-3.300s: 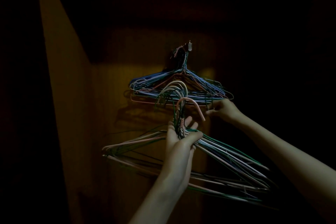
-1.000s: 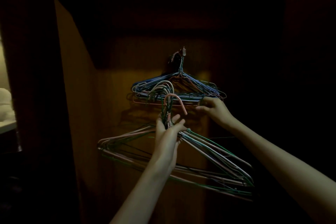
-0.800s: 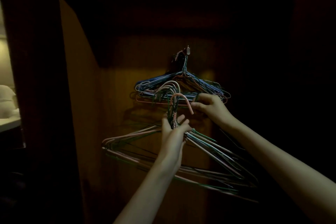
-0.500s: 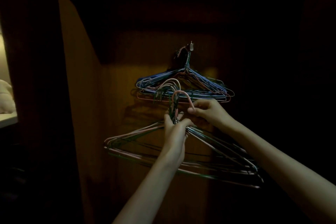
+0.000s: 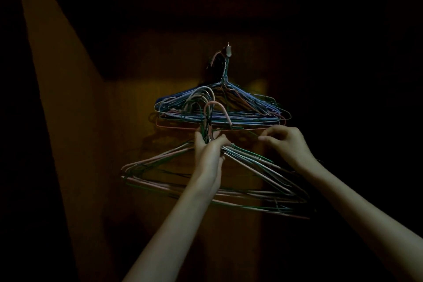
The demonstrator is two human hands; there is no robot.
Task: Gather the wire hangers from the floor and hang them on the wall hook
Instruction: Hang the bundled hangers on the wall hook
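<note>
A bundle of wire hangers (image 5: 258,176), pink, green and grey, is held up in front of the wall. My left hand (image 5: 209,151) grips it at the necks, and the hooks (image 5: 216,110) stick up above my fingers. Higher up, several blue and red hangers (image 5: 251,112) hang from the wall hook (image 5: 228,49). My right hand (image 5: 286,142) is to the right of the hooks, just under the bottom bars of the hung hangers. Its fingers are curled with thumb and forefinger together. In the dark I cannot see whether a wire is between them.
The wooden wall (image 5: 137,103) is dimly lit around the hangers. A lighter wooden panel (image 5: 57,98) slants along the left. Everything else is in deep shadow.
My right hand has left the pink hook it held and moved right, below the hung hangers. My left hand keeps its grip on the bundle at about the same height.
</note>
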